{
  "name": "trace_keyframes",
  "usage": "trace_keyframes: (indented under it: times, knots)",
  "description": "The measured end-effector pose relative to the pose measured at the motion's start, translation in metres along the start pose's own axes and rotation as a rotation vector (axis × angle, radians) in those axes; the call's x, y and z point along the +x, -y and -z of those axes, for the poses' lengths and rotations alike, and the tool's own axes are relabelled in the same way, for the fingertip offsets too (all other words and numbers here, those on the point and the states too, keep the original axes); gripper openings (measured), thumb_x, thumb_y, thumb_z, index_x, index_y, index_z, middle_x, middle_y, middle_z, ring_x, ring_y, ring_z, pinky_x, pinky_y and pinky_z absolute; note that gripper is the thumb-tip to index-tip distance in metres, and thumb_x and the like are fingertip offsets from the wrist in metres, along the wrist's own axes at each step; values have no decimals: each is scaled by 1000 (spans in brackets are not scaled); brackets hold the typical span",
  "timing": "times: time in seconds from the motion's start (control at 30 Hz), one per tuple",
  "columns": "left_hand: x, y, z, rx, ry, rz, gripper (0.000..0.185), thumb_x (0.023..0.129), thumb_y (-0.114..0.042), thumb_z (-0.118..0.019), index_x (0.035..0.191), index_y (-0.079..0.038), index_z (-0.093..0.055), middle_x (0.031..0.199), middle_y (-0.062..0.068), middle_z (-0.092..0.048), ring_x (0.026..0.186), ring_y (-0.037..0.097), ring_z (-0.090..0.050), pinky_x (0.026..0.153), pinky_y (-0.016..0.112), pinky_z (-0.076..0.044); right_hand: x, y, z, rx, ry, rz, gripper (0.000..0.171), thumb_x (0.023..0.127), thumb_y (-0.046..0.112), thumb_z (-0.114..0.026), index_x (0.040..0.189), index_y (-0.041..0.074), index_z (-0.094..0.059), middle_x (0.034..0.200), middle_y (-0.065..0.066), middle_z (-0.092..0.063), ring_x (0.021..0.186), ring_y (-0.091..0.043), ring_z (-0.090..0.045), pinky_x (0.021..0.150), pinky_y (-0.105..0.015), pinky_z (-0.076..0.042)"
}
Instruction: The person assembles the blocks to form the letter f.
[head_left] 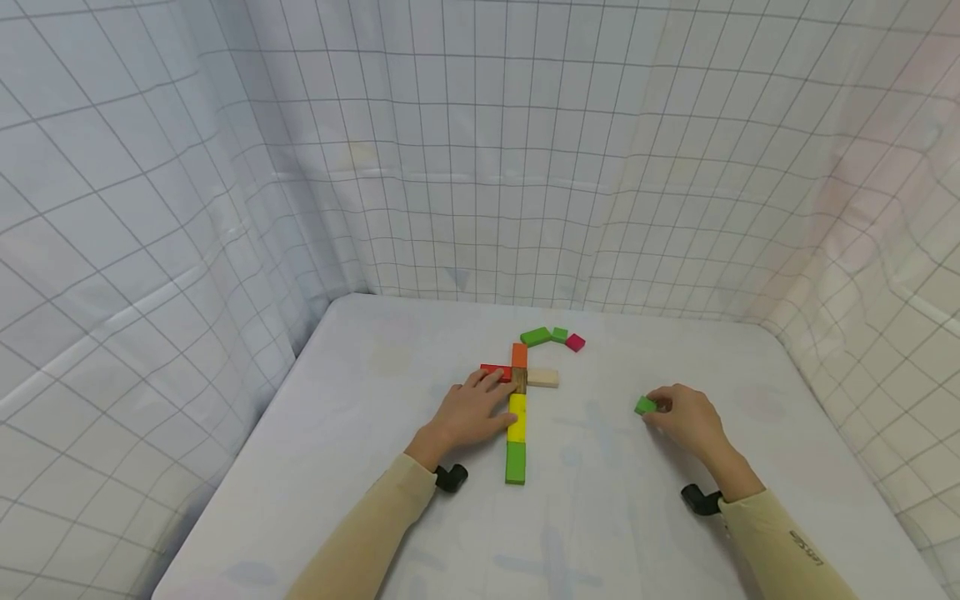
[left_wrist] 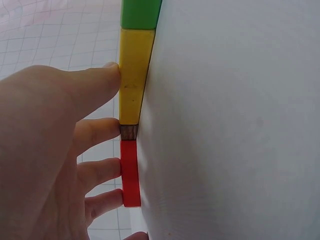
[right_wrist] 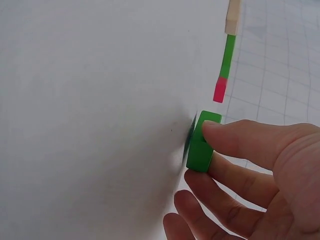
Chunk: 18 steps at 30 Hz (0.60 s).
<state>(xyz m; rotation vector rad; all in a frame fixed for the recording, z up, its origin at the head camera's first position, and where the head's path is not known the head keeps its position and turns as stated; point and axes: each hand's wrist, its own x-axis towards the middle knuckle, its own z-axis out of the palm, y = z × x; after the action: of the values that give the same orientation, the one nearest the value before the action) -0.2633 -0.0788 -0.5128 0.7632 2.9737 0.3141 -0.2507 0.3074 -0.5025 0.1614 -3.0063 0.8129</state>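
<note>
My right hand [head_left: 690,419] pinches a small green block [right_wrist: 197,155] between thumb and fingers, just over the table on the right. In the left wrist view, fingertips of my left hand [head_left: 468,414] rest on blocks: the thumb on the yellow block [left_wrist: 135,80], others on the dark brown block [left_wrist: 129,132] and the red block [left_wrist: 130,172]. These belong to a cross-like layout, with an orange block [head_left: 520,355] at its top, a pale wooden block [head_left: 543,378] on its right arm and a longer green block [head_left: 515,462] at its bottom.
Curving off the top right of the layout are a green block [head_left: 536,337], a smaller green block [head_left: 559,334] and a crimson block [head_left: 575,342]. The white-covered table [head_left: 360,375] is enclosed by grid-patterned white curtains [head_left: 510,167] at the back and sides.
</note>
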Motion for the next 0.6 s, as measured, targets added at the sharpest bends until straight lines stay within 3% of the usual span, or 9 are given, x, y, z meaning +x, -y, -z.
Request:
trace_keyframes:
  times: [0.33,0.6]
  knots:
    - [0,-1,-1,3,9,10,64,100,-57,-51,156,-28,-41,162,5,-32,148,34,-24,106,59,-36,-1,2,3,4,-14,21,35,86,18,-76,116,1,-72,101,-13,-68,87,-27,-62,66,-38,-49]
    - [1,0,0,8,4,4,64,100,-57,-51,156,-28,-41,162,5,-33,147,35,-26,105,59,-37,1,10,5,-6,-36,32,34,88,20,-76,117,3,-73,104,-15,-68,91,-31,-61,72,-44,-50]
